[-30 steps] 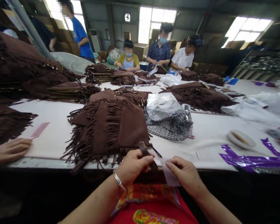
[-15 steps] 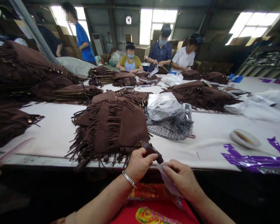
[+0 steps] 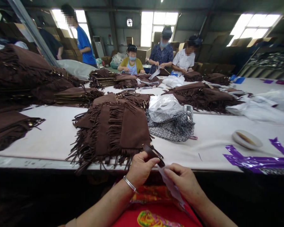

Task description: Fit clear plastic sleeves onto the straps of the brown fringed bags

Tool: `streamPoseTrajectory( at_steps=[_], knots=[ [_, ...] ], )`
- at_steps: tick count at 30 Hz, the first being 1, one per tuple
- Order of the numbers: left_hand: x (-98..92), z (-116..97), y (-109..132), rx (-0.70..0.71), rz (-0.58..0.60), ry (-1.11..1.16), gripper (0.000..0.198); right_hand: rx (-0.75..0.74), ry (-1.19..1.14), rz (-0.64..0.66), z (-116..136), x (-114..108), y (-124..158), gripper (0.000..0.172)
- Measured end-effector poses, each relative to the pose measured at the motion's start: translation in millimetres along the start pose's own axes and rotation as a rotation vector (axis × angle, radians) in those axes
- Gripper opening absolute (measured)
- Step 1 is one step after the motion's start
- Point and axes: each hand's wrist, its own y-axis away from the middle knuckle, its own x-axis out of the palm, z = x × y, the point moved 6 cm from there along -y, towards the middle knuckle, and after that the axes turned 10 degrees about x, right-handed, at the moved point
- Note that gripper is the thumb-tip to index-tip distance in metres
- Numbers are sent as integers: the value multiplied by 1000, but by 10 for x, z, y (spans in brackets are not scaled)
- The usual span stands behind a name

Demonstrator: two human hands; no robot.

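Note:
My left hand (image 3: 140, 167) is closed on a dark brown strap (image 3: 152, 153), pinching it between thumb and fingers near the table's front edge. Fingers of my right hand (image 3: 183, 179) pinch a thin whitish strip of wrapping (image 3: 169, 184), whose upper end meets the strap's lower end. Just beyond my hands lies a pile of brown fringed bags (image 3: 134, 127), the fringe hanging over the edge. The strap's far end reaches up to this pile; whether it is attached there I cannot tell.
A black-and-white woven bundle (image 3: 172, 126) under clear plastic (image 3: 164, 107) sits right of the pile. Further right are a roll of tape (image 3: 247, 139) and purple plastic (image 3: 257, 160). More brown bags (image 3: 16, 72) are heaped left. Several people work across the table.
My hands stay almost in place; the whitish strip hangs straighter and narrower below the strap. The other person's hand and the pinkish strip at the left edge have gone out of view.

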Motion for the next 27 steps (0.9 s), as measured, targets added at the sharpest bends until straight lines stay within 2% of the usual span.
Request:
streamPoseTrajectory(
  at_steps=[5, 11, 13, 15, 17, 19, 23, 27],
  knots=[
    [26, 40, 29, -73, 6, 62, 13, -26, 23, 9, -20, 15, -11, 27],
    [166, 349, 209, -225, 103, 179, 32, -120, 154, 79, -18, 92, -11, 19],
    [142, 430, 223, -305, 64, 267, 39, -66, 132, 113, -74, 76, -2, 21],
    [109, 479, 175, -428, 3, 453, 43, 14, 51, 191, -148, 56, 24, 25],
    [85, 496, 67, -540, -51, 619, 42, 74, -29, 281, -212, 42, 62, 28],
    [50, 518, -70, -595, -136, 692, 40, 98, -70, 329, -256, 22, 90, 30],
    [1, 618, -222, -590, -350, 636, 21, 121, -17, 294, -320, -10, 66, 31],
    [56, 644, -194, -529, -341, 582, 11, 92, 152, 178, -281, -22, -55, 34]
  ],
)
